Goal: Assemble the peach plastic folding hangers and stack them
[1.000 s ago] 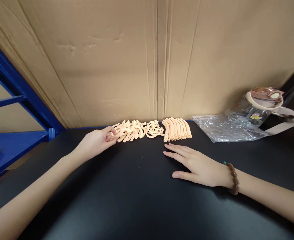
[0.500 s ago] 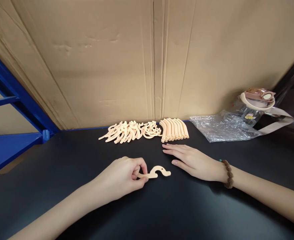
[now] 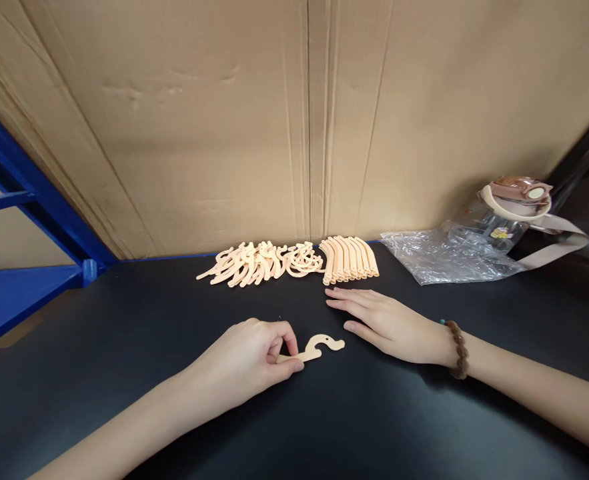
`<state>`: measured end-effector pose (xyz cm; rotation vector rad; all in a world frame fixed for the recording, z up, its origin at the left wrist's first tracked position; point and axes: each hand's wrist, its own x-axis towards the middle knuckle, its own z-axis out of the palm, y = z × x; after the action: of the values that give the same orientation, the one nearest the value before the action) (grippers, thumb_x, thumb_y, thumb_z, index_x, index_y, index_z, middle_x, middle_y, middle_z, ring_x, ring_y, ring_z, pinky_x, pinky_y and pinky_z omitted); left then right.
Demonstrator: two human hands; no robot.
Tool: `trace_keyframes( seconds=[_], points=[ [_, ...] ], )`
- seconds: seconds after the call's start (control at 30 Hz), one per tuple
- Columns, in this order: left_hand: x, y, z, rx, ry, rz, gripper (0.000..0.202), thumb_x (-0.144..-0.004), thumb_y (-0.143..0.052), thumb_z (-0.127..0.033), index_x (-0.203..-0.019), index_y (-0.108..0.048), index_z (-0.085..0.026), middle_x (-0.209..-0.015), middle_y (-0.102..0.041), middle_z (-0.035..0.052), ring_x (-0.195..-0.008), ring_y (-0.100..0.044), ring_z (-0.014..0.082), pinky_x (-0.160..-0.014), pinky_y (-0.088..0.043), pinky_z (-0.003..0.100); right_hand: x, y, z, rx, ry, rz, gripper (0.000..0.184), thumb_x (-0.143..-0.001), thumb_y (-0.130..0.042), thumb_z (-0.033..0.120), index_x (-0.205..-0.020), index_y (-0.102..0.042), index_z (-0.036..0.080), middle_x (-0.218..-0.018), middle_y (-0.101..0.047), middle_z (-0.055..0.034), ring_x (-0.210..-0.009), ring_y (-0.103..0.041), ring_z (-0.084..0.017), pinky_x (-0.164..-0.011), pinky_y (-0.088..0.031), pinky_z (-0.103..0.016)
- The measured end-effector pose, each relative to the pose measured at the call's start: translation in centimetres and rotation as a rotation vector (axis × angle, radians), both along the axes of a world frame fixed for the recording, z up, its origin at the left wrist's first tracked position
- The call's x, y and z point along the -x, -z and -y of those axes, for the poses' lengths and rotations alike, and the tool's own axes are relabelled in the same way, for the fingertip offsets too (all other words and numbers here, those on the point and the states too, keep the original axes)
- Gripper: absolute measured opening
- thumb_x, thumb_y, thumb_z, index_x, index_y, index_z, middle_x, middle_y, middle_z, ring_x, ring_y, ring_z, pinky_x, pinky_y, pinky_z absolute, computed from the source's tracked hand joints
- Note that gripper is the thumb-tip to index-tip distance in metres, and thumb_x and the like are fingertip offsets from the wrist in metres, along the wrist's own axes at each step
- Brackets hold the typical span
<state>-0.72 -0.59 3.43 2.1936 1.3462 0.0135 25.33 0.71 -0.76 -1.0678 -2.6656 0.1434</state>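
Observation:
Between the thumb and fingers of my left hand (image 3: pixel 264 353) is a flat, pale wooden hook piece (image 3: pixel 319 343). Its curved end, with a small hole, points right, while my fingers cover the other end. My right hand (image 3: pixel 377 320) lies palm down on the black table, fingers stretched out and holding nothing. Just beyond its fingertips stands a neat row of curved pale wooden strips (image 3: pixel 349 259). A loose heap of similar wooden hook pieces (image 3: pixel 257 263) lies to the left of that row.
A crinkled clear plastic bag (image 3: pixel 444 257) lies at the back right, beside a clear bottle (image 3: pixel 514 207) with a brown lid and a strap. Cardboard (image 3: pixel 199 133) walls off the back of the black table (image 3: pixel 174 307). A blue metal frame (image 3: pixel 39 200) stands at the left.
My left hand has shifted slightly right and down, and the hook piece has tilted a little with it. The right hand has stayed in place.

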Motion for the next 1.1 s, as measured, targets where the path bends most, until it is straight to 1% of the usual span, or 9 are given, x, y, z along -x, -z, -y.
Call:
trace_keyframes(
  seconds=[0.13,0.2,0.27,0.33,0.5,0.67,0.8,0.97,1.1],
  points=[
    [0.5,0.1,-0.4,-0.048,-0.016,0.033,0.032,-0.085,-0.047,-0.056,-0.086,-0.055,-0.025,-0.051,-0.04,-0.0092,-0.049,-0.04,0.0119,-0.05,-0.027,0.023,0.0,0.0,0.0,0.006,0.002,-0.019,0.044,-0.1,-0.036,0.033,-0.139,-0.047,0.015,-0.148,-0.042,-0.0102,-0.135,-0.04,-0.023,-0.111,-0.036,-0.045],
    [1.0,0.0,-1.1,-0.174,-0.109,-0.002,0.033,-0.087,-0.042,-0.056,-0.086,-0.053,-0.025,-0.051,-0.043,-0.0084,-0.051,-0.044,0.0134,-0.051,-0.029,0.024,0.0,-0.1,0.1,0.008,-0.001,-0.023,0.044,-0.1,-0.036,0.033,-0.139,-0.047,0.015,-0.148,-0.042,-0.01,-0.135,-0.04,-0.023,-0.111,-0.036,-0.044],
    [1.6,-0.1,-2.1,-0.349,-0.243,-0.069,0.028,-0.089,-0.039,-0.051,-0.087,-0.052,-0.026,-0.053,-0.047,-0.0076,-0.053,-0.05,0.015,-0.054,-0.031,0.025,0.1,-0.2,0.1,0.011,-0.002,-0.027,0.044,-0.1,-0.036,0.033,-0.139,-0.047,0.015,-0.148,-0.043,-0.01,-0.136,-0.04,-0.023,-0.112,-0.035,-0.043],
    [2.2,-0.2,-3.4,-0.461,-0.363,-0.132,0.025,-0.088,-0.039,-0.048,-0.088,-0.052,-0.026,-0.056,-0.053,-0.0063,-0.057,-0.055,0.0169,-0.056,-0.034,0.025,0.1,-0.2,0.1,0.015,0.001,-0.034,0.044,-0.1,-0.037,0.032,-0.138,-0.048,0.015,-0.147,-0.044,-0.0099,-0.135,-0.04,-0.023,-0.112,-0.036,-0.043],
    [3.1,-0.8,-6.8,-0.482,-0.488,-0.211,0.033,-0.085,-0.037,-0.05,-0.092,-0.056,-0.024,-0.067,-0.064,0.0019,-0.072,-0.063,0.0263,-0.06,-0.038,0.03,0.1,-0.3,0.1,0.012,-0.003,-0.042,0.043,-0.1,-0.036,0.033,-0.138,-0.048,0.016,-0.147,-0.044,-0.01,-0.135,-0.041,-0.023,-0.111,-0.037,-0.044],
    [2.9,-1.4,-8.9,-0.479,-0.489,-0.248,0.038,-0.081,-0.04,-0.051,-0.088,-0.061,-0.021,-0.074,-0.069,0.0075,-0.079,-0.065,0.0302,-0.061,-0.04,0.031,0.2,-0.4,0.2,0.013,-0.007,-0.036,0.043,-0.1,-0.036,0.032,-0.138,-0.048,0.015,-0.147,-0.044,-0.0108,-0.135,-0.041,-0.023,-0.111,-0.036,-0.045],
    [2.3,-1.8,-9.6,-0.466,-0.472,-0.265,0.034,-0.078,-0.046,-0.05,-0.073,-0.062,-0.021,-0.068,-0.068,0.0061,-0.07,-0.065,0.0267,-0.056,-0.038,0.029,0.2,-0.4,0.2,0.014,-0.012,-0.057,0.043,-0.099,-0.037,0.031,-0.138,-0.048,0.017,-0.147,-0.044,-0.0104,-0.135,-0.041,-0.023,-0.11,-0.037,-0.045],
    [1.6,-1.7,-10.0,-0.496,-0.453,-0.297,0.03,-0.075,-0.049,-0.041,-0.056,-0.058,-0.02,-0.065,-0.066,0.0085,-0.067,-0.063,0.0266,-0.054,-0.035,0.03,0.1,-0.4,0.1,0.01,-0.009,0.001,0.045,-0.1,-0.035,0.031,-0.139,-0.045,0.011,-0.148,-0.042,-0.0116,-0.136,-0.039,-0.023,-0.112,-0.035,-0.043],
    [1.3,-2.4,-9.9,-0.525,-0.467,-0.299,0.025,-0.074,-0.048,-0.034,-0.061,-0.062,-0.019,-0.065,-0.066,0.0093,-0.068,-0.063,0.028,-0.055,-0.036,0.031,0.1,-0.4,0.1,0.0,-0.012,0.025,0.046,-0.101,-0.033,0.032,-0.14,-0.044,0.011,-0.149,-0.04,-0.0109,-0.137,-0.038,-0.023,-0.112,-0.034,-0.042]
  ],
)
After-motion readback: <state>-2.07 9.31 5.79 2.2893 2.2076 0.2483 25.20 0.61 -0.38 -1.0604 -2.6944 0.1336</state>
